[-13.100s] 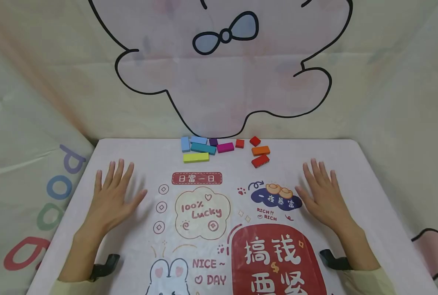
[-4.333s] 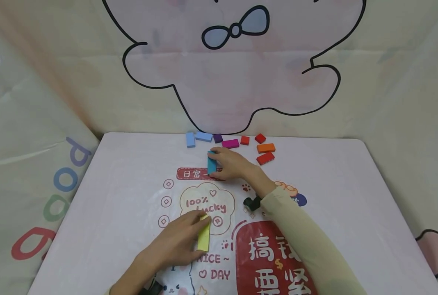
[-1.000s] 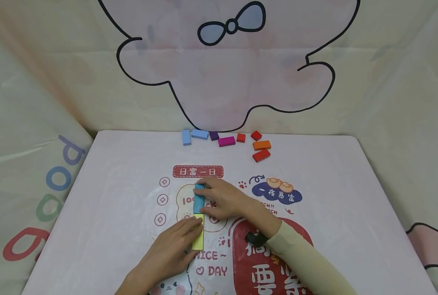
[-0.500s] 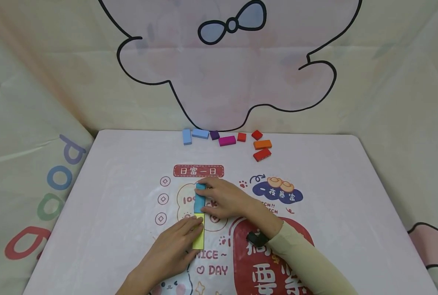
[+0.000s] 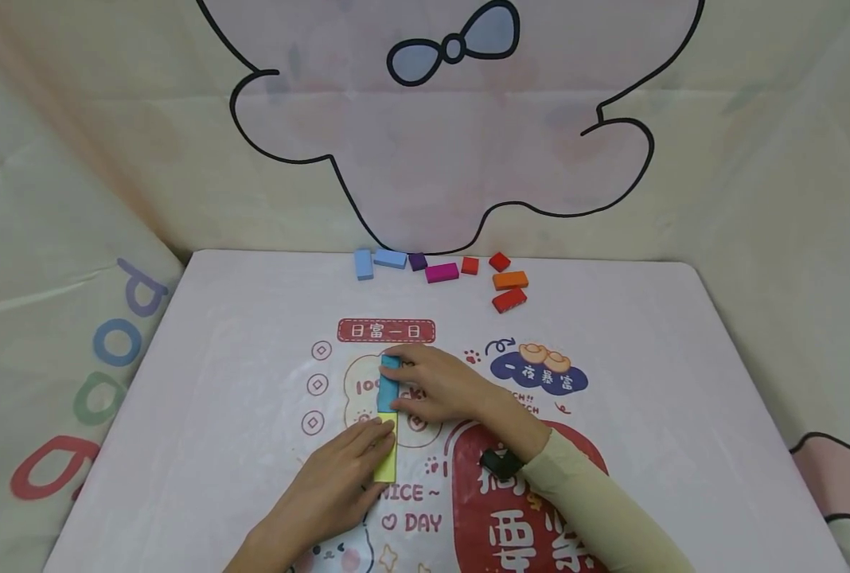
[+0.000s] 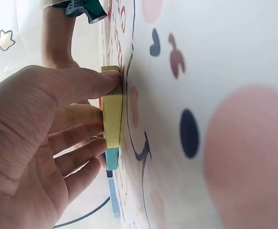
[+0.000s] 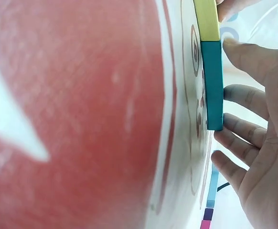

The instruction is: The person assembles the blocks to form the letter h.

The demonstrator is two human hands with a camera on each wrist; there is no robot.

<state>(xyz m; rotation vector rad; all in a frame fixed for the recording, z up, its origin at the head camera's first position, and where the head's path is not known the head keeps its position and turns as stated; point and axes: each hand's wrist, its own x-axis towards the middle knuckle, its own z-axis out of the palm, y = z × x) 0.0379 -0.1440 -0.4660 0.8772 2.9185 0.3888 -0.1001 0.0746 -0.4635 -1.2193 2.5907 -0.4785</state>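
Note:
A yellow rectangular block (image 5: pixel 387 471) and a teal block (image 5: pixel 387 395) lie end to end on the table, forming one straight strip with their short ends touching. My left hand (image 5: pixel 339 477) holds the yellow block, thumb at its near end and fingertips over its top. The left wrist view shows that thumb against the yellow block (image 6: pixel 112 117) and the other fingers along it. With thumb and fingers spread along the teal block, my right hand (image 5: pixel 435 386) grips it. In the right wrist view the teal block (image 7: pixel 213 86) meets the yellow block (image 7: pixel 207 21) flush.
Along the table's back edge lie two light-blue blocks (image 5: pixel 364 265), a purple block (image 5: pixel 417 262), a magenta block (image 5: pixel 442 274), several red blocks (image 5: pixel 509 301) and an orange block (image 5: pixel 510 280). A printed curtain (image 5: pixel 425 143) hangs behind the white table (image 5: pixel 253 318).
The hands, first spread apart and holding nothing, took the yellow and teal blocks from the back group. The right hand brought the teal block down against the yellow one. The last second shows almost no motion.

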